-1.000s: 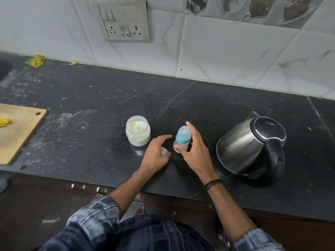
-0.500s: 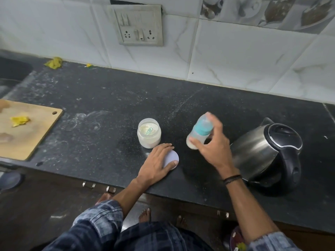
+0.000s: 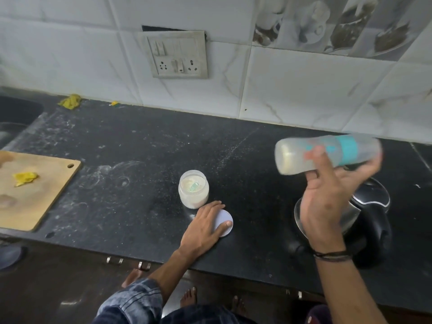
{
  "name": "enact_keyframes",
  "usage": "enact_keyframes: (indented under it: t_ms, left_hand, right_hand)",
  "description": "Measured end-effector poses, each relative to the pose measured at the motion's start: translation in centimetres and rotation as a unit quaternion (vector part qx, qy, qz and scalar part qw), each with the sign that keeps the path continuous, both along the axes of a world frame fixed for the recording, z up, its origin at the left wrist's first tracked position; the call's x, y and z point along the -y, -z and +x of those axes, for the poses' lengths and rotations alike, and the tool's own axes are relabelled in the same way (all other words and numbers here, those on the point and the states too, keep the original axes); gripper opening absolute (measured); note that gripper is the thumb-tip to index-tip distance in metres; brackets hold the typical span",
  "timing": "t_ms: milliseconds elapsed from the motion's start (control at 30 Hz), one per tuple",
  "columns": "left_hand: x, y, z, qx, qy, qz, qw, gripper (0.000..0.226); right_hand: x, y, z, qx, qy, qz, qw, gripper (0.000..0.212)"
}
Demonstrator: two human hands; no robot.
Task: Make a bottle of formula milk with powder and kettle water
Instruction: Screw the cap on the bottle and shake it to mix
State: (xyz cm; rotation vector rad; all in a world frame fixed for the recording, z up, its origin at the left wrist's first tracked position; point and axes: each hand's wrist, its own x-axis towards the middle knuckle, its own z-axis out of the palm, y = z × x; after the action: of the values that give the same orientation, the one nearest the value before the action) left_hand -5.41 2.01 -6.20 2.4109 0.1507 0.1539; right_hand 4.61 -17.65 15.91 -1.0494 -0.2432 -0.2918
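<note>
A: Where's the bottle [image 3: 334,146]?
B: Airborne, sideways over the kettle [image 3: 374,204], right hand [image 3: 327,202] wrapped round its middle.
A: Handling?
B: Likely light, slick plastic; grip mid-body firmly. Left hand [image 3: 203,226] rests flat on the lid [image 3: 226,218] beside the jar [image 3: 193,190].

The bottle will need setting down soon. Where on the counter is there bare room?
Widest bare counter lies between the cutting board and the powder jar, and behind the jar. A narrower gap runs between the lid under the left hand and the kettle. Jar, lid and hand crowd together; the right hand holds the bottle up near the kettle.
</note>
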Motion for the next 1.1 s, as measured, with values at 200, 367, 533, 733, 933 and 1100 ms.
enact_keyframes:
  t_ms: [200, 367, 533, 733, 933, 1100]
  left_hand:
    - [-0.2, 0.0, 0.2, 0.001, 0.006, 0.014, 1.0, 0.059]
    - [-0.2, 0.4, 0.1, 0.01, 0.003, 0.044, 0.999, 0.064]
    - [0.0, 0.1, 0.6, 0.019, 0.0, 0.052, 0.998, 0.065]
    - [0.0, 0.2, 0.4, 0.019, 0.001, 0.047, 0.999, 0.062]
    - [0.1, 0.3, 0.2, 0.023, -0.013, 0.048, 0.999, 0.059]
    - [0.2, 0.2, 0.6, 0.023, -0.012, 0.049, 0.998, 0.058]
  right_hand:
    - [-0.6, 0.6, -0.5, -0.02, 0.0, -0.057, 0.998, 0.104]
    - [-1.5, 2.0, -0.2, -0.067, -0.034, -0.121, 0.99, 0.098]
    - [0.2, 1.0, 0.7, -0.084, 0.045, 0.015, 0.995, 0.11]
    - [1.0, 0.9, 0.5, -0.037, -0.003, -0.124, 0.992, 0.097]
    - [1.2, 0.8, 0.8, -0.069, -0.031, -0.122, 0.99, 0.093]
    - [1.2, 1.0, 1.1, -0.098, 0.028, -0.01, 0.995, 0.093]
